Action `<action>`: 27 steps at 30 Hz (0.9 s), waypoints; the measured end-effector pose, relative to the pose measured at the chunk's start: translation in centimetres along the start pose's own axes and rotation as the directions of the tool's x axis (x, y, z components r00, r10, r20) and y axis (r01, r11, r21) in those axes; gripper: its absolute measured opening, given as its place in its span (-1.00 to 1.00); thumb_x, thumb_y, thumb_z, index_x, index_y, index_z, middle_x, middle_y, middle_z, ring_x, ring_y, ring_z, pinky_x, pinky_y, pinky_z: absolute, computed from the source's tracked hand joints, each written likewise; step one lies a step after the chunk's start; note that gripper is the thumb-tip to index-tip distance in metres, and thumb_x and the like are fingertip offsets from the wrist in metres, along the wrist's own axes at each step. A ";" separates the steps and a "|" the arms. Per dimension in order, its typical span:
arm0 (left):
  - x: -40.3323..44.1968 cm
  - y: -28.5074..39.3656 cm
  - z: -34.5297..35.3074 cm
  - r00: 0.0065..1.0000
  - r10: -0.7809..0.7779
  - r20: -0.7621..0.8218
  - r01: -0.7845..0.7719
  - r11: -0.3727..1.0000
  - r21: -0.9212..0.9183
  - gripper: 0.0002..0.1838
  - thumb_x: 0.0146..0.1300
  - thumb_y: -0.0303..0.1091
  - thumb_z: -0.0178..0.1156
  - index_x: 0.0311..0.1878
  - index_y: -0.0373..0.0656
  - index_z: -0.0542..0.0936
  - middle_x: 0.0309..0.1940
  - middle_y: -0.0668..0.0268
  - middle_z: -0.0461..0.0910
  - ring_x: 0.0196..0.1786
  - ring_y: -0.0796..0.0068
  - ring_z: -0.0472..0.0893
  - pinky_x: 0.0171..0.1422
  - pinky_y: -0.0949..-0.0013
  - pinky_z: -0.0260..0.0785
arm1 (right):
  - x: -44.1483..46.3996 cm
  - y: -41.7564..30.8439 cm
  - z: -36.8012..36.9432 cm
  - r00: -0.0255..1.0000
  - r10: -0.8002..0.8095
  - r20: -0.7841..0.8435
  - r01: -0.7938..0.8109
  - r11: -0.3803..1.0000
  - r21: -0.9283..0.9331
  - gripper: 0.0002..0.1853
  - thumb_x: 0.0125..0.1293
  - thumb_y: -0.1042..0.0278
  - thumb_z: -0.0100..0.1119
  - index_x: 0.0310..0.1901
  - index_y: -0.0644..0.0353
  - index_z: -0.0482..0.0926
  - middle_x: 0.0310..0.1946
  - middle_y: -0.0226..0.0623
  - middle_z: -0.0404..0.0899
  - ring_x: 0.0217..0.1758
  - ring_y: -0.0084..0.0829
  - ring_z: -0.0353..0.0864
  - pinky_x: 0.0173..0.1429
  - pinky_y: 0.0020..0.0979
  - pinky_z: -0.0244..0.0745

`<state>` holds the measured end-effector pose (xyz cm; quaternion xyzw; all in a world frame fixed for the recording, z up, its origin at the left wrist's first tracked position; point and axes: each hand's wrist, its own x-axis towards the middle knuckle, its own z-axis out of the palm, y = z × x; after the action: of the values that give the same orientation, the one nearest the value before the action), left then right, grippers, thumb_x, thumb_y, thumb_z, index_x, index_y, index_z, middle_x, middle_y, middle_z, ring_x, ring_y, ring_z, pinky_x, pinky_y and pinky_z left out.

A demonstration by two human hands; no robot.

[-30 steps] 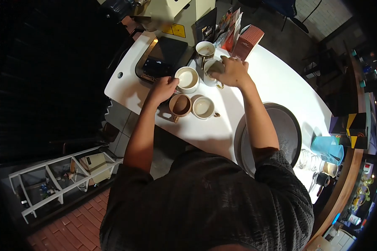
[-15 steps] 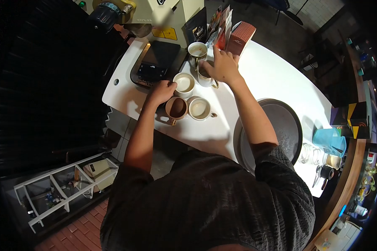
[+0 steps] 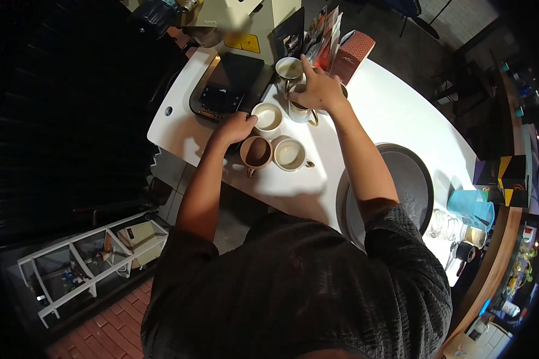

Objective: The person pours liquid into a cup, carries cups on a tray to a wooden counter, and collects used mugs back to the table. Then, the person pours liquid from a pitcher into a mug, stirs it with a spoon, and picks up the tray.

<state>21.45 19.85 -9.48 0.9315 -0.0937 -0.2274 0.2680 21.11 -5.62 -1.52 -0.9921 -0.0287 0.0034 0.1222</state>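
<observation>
As RH [image 3: 320,93] overhangs mug [image 3: 298,112], LH [image 3: 236,127] by cup [image 3: 268,118]

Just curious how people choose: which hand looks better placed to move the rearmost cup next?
Probably the right hand: its fingers reach close to the rearmost cup. The left hand is farther away, beside the handleless-looking white cup.

Can see, at one o'clock on the white table [image 3: 401,102], a dark red box [image 3: 354,55]; at twelve, a black pouch [image 3: 290,36] standing upright. At three, find a round grey tray [image 3: 408,185], then a translucent blue container [image 3: 466,204] farther out. Towards eight, notice a white rack [image 3: 91,285]; near seven, red brick flooring [image 3: 111,326].
</observation>
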 end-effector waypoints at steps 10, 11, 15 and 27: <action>-0.9 0.8 -1.0 1.000 0.004 0.023 -0.005 1.000 0.016 -0.49 0.24 0.02 -0.04 -0.17 -0.27 0.66 -0.16 -0.14 0.62 -0.04 -0.15 0.62 0.09 0.04 0.42 | 4.1 0.0 2.3 0.994 -0.031 -0.105 0.042 0.994 0.101 -0.08 0.01 -0.17 0.34 0.41 0.00 0.28 0.19 -0.12 0.51 0.21 -0.13 0.55 0.27 -0.05 0.28; -1.3 1.2 -1.3 1.000 0.002 0.029 -0.004 0.999 0.048 -0.48 0.25 0.04 -0.04 -0.18 -0.26 0.66 -0.17 -0.12 0.63 -0.04 -0.14 0.62 0.09 0.04 0.42 | 4.2 -0.2 1.9 0.998 -0.003 -0.060 0.008 0.996 0.087 -0.09 0.02 -0.17 0.34 0.41 0.00 0.29 0.17 -0.12 0.51 0.19 -0.15 0.55 0.30 -0.06 0.24; -2.7 2.7 -2.1 0.999 0.020 -0.028 -0.016 0.990 0.143 -0.44 0.29 0.12 -0.04 -0.20 -0.24 0.67 -0.16 -0.07 0.64 -0.06 -0.13 0.62 0.07 0.04 0.43 | 4.4 -1.5 0.4 1.000 0.020 0.016 -0.019 1.000 -0.018 -0.10 0.01 -0.24 0.34 0.37 0.03 0.32 0.15 -0.09 0.52 0.21 -0.16 0.54 0.30 -0.08 0.25; -3.8 2.1 -1.9 0.984 0.047 -0.174 -0.056 0.998 -0.044 -0.49 0.27 0.09 0.22 -0.17 -0.29 0.62 -0.34 0.07 0.64 -0.24 0.25 0.63 -0.10 0.27 0.43 | 5.2 -2.6 0.4 0.968 0.234 -0.089 -0.239 0.970 -0.054 0.03 -0.02 -0.55 0.21 0.17 0.35 0.39 0.08 0.01 0.55 0.19 -0.18 0.55 0.26 -0.12 0.26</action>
<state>18.91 20.05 -5.52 0.9382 -0.0886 -0.1410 0.3033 26.16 -2.71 -1.30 -0.9912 0.0945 -0.0235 0.0899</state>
